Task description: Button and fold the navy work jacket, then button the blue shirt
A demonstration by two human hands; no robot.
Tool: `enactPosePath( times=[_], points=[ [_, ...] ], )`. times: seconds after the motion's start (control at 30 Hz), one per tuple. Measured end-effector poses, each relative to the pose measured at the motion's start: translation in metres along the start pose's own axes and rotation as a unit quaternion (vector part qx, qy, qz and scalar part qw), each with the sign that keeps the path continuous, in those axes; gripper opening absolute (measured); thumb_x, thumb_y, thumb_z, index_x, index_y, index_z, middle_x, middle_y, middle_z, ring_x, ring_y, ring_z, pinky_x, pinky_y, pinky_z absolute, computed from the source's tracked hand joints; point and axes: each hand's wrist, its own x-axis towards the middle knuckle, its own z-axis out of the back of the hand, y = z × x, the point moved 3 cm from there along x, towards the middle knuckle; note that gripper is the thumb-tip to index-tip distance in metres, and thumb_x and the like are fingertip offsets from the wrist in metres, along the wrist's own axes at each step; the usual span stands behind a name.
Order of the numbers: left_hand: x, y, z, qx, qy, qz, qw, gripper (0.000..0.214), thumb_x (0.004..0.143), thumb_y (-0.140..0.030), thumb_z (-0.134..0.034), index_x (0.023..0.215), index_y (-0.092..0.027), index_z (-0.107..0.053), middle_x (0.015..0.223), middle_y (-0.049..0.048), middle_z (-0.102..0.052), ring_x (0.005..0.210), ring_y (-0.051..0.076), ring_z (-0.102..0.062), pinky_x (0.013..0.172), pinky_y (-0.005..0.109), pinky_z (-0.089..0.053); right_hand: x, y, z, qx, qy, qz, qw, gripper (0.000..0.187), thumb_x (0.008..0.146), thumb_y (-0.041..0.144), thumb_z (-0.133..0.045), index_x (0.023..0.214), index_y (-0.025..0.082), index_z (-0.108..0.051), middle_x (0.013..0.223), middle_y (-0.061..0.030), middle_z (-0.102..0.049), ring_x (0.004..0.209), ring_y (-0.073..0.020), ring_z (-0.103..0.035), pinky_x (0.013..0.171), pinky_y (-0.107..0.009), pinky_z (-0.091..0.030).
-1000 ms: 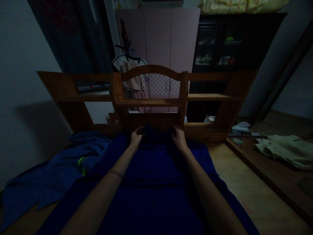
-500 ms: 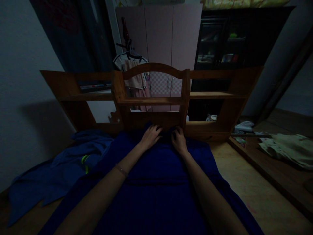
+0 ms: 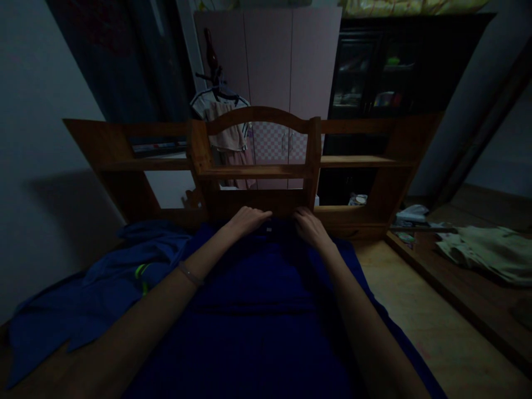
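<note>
A dark blue garment lies spread flat before me, its top edge close to the wooden headboard. A small pale label shows near that edge, between my hands. My left hand is closed with its fingers pinched at the top edge, left of the label. On the label's other side, my right hand curls its fingers onto the same edge. Its fingertips are partly hidden in the dark.
The wooden headboard with open shelves rises just beyond my hands. A crumpled blue garment with yellow-green stripes lies at left. Pale folded cloth rests at right, past a wooden bed rail. Pink wardrobe doors stand behind.
My left hand has shifted slightly left and up and my right hand slightly right, so they are a little farther apart. The pale label between them is now visible.
</note>
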Motion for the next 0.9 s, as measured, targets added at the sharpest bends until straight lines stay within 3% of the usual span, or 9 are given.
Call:
enactPosePath(
  times=[0.1, 0.17, 0.3, 0.4, 0.6, 0.67, 0.77, 0.83, 0.9],
  points=[
    [-0.008, -0.002, 0.015, 0.061, 0.016, 0.0, 0.998, 0.025, 0.094, -0.038, -0.041, 0.11, -0.027, -0.056, 0.09, 0.0078, -0.07, 0.079, 0.023, -0.066, 0.066, 0.028, -0.041, 0.006, 0.005, 0.013, -0.004, 0.006, 0.026, 1.0, 0.059, 0.074, -0.009, -0.041, 0.126, 0.018, -0.049, 0.139, -0.0068, -0.041, 0.13, -0.0202, -0.031, 0.108, -0.035, -0.03],
    [-0.014, -0.002, 0.024, 0.101, 0.018, -0.009, 0.995, 0.027, 0.096, -0.039, -0.036, 0.113, -0.027, -0.054, 0.092, 0.0078, -0.07, 0.082, 0.022, -0.067, 0.063, 0.026, -0.039, 0.008, 0.008, 0.014, -0.005, 0.028, 0.02, 0.999, 0.061, 0.074, -0.009, -0.04, 0.129, 0.019, -0.048, 0.134, -0.0075, -0.046, 0.129, -0.0214, -0.032, 0.107, -0.036, -0.029],
    [-0.025, 0.0, 0.038, 0.141, 0.013, -0.018, 0.99, 0.031, 0.097, -0.04, -0.03, 0.112, -0.026, -0.054, 0.088, 0.0087, -0.07, 0.081, 0.022, -0.067, 0.062, 0.026, -0.039, 0.01, 0.005, 0.016, 0.002, 0.054, -0.019, 0.998, 0.035, 0.081, 0.001, -0.045, 0.111, 0.015, -0.058, 0.11, -0.0123, -0.057, 0.11, -0.0237, -0.048, 0.094, -0.034, -0.038],
    [-0.028, 0.002, 0.041, 0.165, 0.024, 0.005, 0.986, 0.033, 0.097, -0.041, -0.03, 0.114, -0.025, -0.054, 0.08, 0.0102, -0.07, 0.075, 0.025, -0.067, 0.063, 0.029, -0.041, 0.013, 0.0, 0.029, 0.018, 0.057, -0.023, 0.998, 0.014, 0.081, 0.014, -0.055, 0.094, 0.016, -0.058, 0.103, -0.0087, -0.058, 0.095, -0.0206, -0.054, 0.081, -0.028, -0.042],
    [-0.02, 0.004, 0.039, 0.148, 0.005, 0.069, 0.987, 0.036, 0.096, -0.039, -0.031, 0.117, -0.021, -0.053, 0.082, 0.0143, -0.069, 0.078, 0.03, -0.066, 0.07, 0.036, -0.043, 0.019, -0.008, 0.06, 0.041, 0.054, -0.047, 0.997, 0.022, 0.081, 0.023, -0.057, 0.102, 0.021, -0.05, 0.08, 0.0, -0.06, 0.07, -0.0157, -0.056, 0.06, -0.023, -0.036],
    [-0.018, 0.007, 0.039, 0.139, -0.028, 0.136, 0.981, 0.034, 0.095, -0.033, -0.032, 0.117, -0.017, -0.052, 0.083, 0.0151, -0.068, 0.079, 0.031, -0.066, 0.071, 0.038, -0.043, 0.019, -0.009, 0.063, 0.023, 0.037, -0.068, 0.997, 0.03, 0.084, 0.025, -0.057, 0.112, 0.021, -0.047, 0.085, -0.0023, -0.063, 0.073, -0.0181, -0.059, 0.061, -0.024, -0.035],
    [-0.023, 0.011, 0.044, 0.085, -0.138, 0.251, 0.954, 0.03, 0.092, -0.024, -0.032, 0.111, -0.016, -0.054, 0.09, 0.0139, -0.067, 0.084, 0.028, -0.064, 0.072, 0.036, -0.044, 0.018, -0.008, 0.055, -0.041, 0.033, -0.087, 0.995, 0.035, 0.087, 0.027, -0.056, 0.119, 0.022, -0.045, 0.091, -0.0057, -0.066, 0.082, -0.0221, -0.061, 0.065, -0.026, -0.036],
    [-0.032, 0.008, 0.046, 0.021, -0.22, 0.273, 0.936, 0.027, 0.092, -0.021, -0.031, 0.102, -0.018, -0.056, 0.095, 0.0106, -0.065, 0.089, 0.024, -0.062, 0.075, 0.033, -0.043, 0.017, -0.008, 0.045, -0.068, 0.044, -0.095, 0.992, 0.03, 0.088, 0.027, -0.056, 0.117, 0.022, -0.048, 0.092, -0.0066, -0.067, 0.085, -0.0233, -0.062, 0.066, -0.027, -0.037],
    [-0.044, 0.003, 0.04, -0.056, -0.257, 0.264, 0.928, 0.025, 0.09, -0.022, -0.033, 0.094, -0.02, -0.057, 0.096, 0.0072, -0.065, 0.092, 0.022, -0.06, 0.081, 0.032, -0.042, 0.015, -0.008, 0.036, -0.076, 0.048, -0.104, 0.99, 0.024, 0.089, 0.027, -0.054, 0.112, 0.021, -0.051, 0.091, -0.0071, -0.067, 0.085, -0.0239, -0.063, 0.066, -0.028, -0.038]
  ],
)
